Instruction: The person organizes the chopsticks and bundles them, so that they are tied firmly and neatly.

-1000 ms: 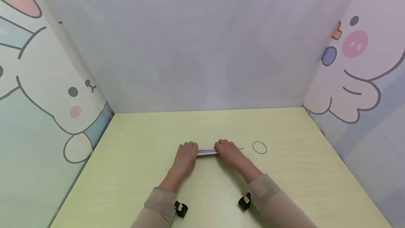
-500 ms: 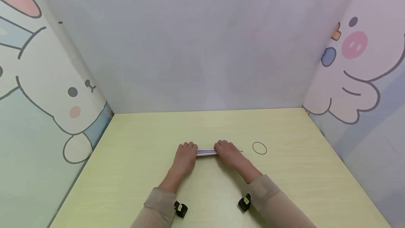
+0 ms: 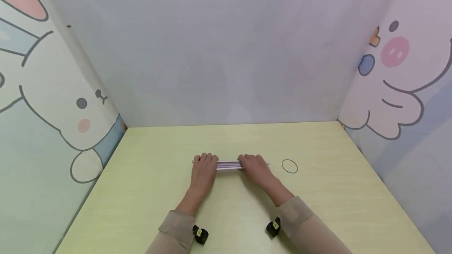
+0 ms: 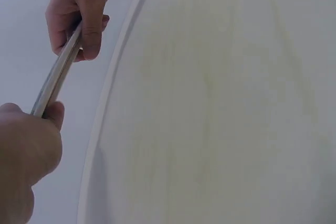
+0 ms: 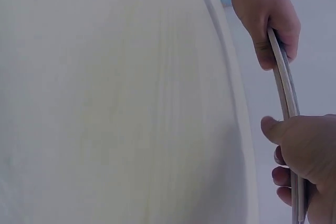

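A bundle of thin, straight, pale and purple sticks (image 3: 228, 165) runs crosswise between my two hands. My left hand (image 3: 204, 172) grips its left part, with a stick end poking out past the fingers. On the right part my right hand (image 3: 257, 170) keeps its fingers curled over the sticks, and a thin end shows beyond it. Seen from the left wrist, the sticks (image 4: 59, 74) lie pressed close together, pinched between thumb and fingers at both ends. The right wrist view shows the right thumb (image 5: 272, 129) alongside the bundle. The covered parts are hidden by my hands.
A thin dark ring like a rubber band (image 3: 282, 163) lies on the light wooden table (image 3: 318, 207), right of my right hand. A plain pale wall (image 3: 229, 58) stands behind, with cartoon-printed walls on both sides. Small black devices (image 3: 201, 236) sit at the wrists.
My left hand has shifted slightly away from me, and a stick end now shows at its left. The bundle has moved slightly up in view and looks more spread. The ring stays put.
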A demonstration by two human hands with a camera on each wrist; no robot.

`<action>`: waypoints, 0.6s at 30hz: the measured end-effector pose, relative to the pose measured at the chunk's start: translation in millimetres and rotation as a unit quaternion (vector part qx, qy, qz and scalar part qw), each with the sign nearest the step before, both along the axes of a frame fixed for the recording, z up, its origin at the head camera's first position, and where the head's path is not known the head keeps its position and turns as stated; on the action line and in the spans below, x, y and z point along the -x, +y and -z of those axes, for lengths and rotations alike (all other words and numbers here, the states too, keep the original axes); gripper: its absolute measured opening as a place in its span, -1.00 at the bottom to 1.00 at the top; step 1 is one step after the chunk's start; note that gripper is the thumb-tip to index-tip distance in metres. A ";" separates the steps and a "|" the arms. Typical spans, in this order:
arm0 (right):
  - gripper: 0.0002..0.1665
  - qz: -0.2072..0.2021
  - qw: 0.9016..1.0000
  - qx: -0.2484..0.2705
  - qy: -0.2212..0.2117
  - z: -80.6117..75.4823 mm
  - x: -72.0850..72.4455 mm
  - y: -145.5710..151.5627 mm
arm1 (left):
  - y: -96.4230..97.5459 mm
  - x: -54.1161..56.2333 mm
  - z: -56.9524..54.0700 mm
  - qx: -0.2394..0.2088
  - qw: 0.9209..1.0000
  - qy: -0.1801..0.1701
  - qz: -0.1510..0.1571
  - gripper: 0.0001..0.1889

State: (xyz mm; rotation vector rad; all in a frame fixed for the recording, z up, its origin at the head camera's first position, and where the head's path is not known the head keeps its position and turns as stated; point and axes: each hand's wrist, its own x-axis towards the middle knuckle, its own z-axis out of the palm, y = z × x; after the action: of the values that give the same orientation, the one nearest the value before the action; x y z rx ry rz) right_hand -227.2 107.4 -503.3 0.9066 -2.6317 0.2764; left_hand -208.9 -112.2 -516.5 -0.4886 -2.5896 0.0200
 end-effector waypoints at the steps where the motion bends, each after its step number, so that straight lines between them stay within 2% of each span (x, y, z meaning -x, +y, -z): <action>1: -0.70 0.000 1.000 0.007 0.010 -0.9 0.4 -0.1 | -0.8 1.1 0.2 -0.012 1.000 0.021 0.003 -0.72; 4: -0.62 -0.008 0.999 0.022 0.042 -3.4 1.7 -0.5 | -2.8 4.8 -1.1 -0.044 0.995 0.094 0.008 -0.68; 7: -0.57 -0.022 0.996 0.038 0.076 -5.5 3.2 -0.3 | -4.0 9.1 -5.6 -0.071 0.984 0.161 0.010 -0.73; 10: -0.50 -0.039 0.991 0.062 0.111 -7.9 5.0 1.2 | -5.6 12.4 -11.3 -0.085 0.974 0.209 0.010 -0.82; 12: -0.41 -0.037 0.987 0.082 0.135 -9.3 6.6 3.5 | -7.8 13.8 -13.7 -0.088 0.969 0.230 0.010 -0.79; 14: -0.33 -0.018 0.982 0.110 0.154 -11.0 8.2 6.2 | -10.9 14.4 -15.5 -0.091 0.964 0.250 0.005 -0.65; 16: -0.29 0.016 0.975 0.150 0.163 -12.7 10.2 9.2 | -13.8 15.1 -17.2 -0.095 0.959 0.267 -0.004 -0.52; 18: -0.35 0.046 0.965 0.211 0.150 -15.4 11.4 11.2 | -15.3 16.6 -19.2 -0.102 0.954 0.280 -0.008 -0.47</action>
State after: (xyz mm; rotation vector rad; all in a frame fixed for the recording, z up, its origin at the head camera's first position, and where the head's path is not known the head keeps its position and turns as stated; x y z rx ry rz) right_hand -238.6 118.6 -487.9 0.6251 -2.2076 0.5977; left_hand -225.5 -127.4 -497.3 -0.3243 -2.0105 -0.0909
